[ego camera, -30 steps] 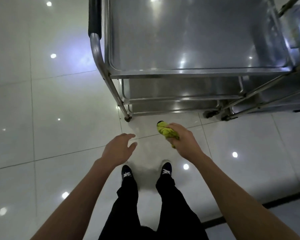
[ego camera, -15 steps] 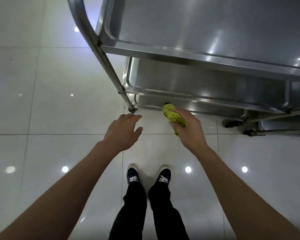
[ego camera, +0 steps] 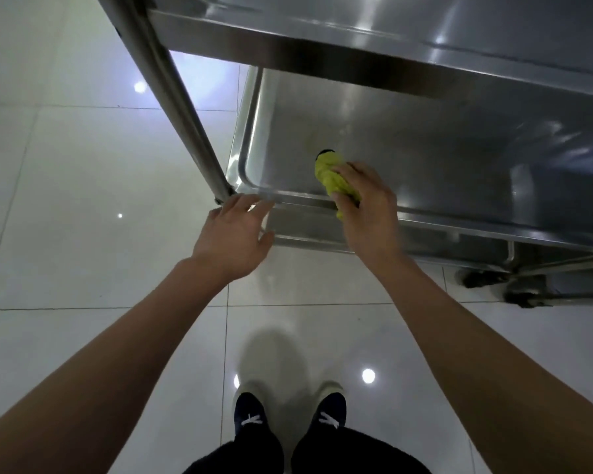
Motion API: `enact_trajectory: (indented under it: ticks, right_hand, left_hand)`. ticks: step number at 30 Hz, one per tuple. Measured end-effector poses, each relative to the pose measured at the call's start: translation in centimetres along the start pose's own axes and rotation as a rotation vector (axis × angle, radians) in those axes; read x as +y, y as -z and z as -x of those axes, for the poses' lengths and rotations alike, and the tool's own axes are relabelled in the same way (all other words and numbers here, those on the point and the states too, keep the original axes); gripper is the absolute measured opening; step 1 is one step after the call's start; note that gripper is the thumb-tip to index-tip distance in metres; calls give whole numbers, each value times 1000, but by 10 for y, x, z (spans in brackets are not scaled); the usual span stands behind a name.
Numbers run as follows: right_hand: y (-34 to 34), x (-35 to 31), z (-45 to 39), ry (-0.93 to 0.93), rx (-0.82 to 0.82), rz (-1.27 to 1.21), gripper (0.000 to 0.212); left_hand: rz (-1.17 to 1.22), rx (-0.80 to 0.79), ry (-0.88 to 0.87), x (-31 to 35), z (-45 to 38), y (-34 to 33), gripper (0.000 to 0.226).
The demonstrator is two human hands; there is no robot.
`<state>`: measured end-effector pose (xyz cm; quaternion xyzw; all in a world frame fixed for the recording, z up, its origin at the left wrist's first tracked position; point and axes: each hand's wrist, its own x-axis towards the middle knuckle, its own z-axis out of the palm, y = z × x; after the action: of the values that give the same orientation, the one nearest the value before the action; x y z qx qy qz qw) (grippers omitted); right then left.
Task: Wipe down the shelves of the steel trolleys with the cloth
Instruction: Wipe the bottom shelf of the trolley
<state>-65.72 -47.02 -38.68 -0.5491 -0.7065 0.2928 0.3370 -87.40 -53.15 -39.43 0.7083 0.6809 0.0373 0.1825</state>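
Since the earlier frames both hands have gone forward to the trolley: the right hand now carries the cloth over the middle shelf, and the left hand has reached that shelf's near corner.

Floor (ego camera: pixel 65 200): glossy white tiles with thin grout lines, reflecting round ceiling lights.

Steel trolley (ego camera: pixel 425 80): fills the upper right of the view. Top shelf (ego camera: pixel 322 56) seen from just below its front rim. Middle shelf (ego camera: pixel 442 159) is a shallow tray with a raised lip and rounded corner. A lower shelf edge (ego camera: pixel 308 230) shows beneath it. Tubular upright (ego camera: pixel 178 107) slants down to the middle shelf's near left corner. Dark castor (ego camera: pixel 483 278) at lower right, beside a second steel frame (ego camera: pixel 562 268).

Person: two bare forearms, dark trousers (ego camera: pixel 322 453), navy shoes (ego camera: pixel 250 419) with white laces, standing on the tiles just in front of the trolley.

Right hand (ego camera: pixel 367 206): fingers curled around the cloth, gripping it above the front lip of the middle shelf.

Left hand (ego camera: pixel 233 230): fingers released and spread, fingertips at the shelf's front corner near the foot of the upright; contact cannot be told.

Cloth (ego camera: pixel 332 176): yellow-green, bunched, its dark-tipped end pointing onto the middle shelf near the left front corner; whether it touches the surface cannot be told.
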Motion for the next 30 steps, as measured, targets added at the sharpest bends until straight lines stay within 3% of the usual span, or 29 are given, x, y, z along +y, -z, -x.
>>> enact_trajectory:
  ticks: [4, 8, 12, 14, 17, 19, 30]
  right_hand:
    - [-22, 22, -19, 34, -4, 129, 40]
    - [-33, 39, -12, 148, -175, 240, 40]
    - [-35, 55, -6, 185, -111, 375, 41]
    - [-42, 61, -11, 202, -175, 446, 45]
    - [-59, 71, -18, 218, -277, 466, 51]
    - [-66, 76, -20, 183, -261, 453, 51]
    - [-68, 76, 7, 191, -220, 363, 47]
  left_hand:
    - [-62, 55, -36, -12, -26, -17, 50]
    - [-195, 136, -6, -20, -31, -34, 47]
    - [-243, 193, 22, -23, -30, -52, 43]
    - [-250, 249, 18, -23, -30, -58, 39]
    - [-236, 366, 5, -27, -31, -62, 33]
    - [-246, 397, 3, -30, -32, -62, 33]
    - [-378, 319, 15, -29, -9, -73, 43]
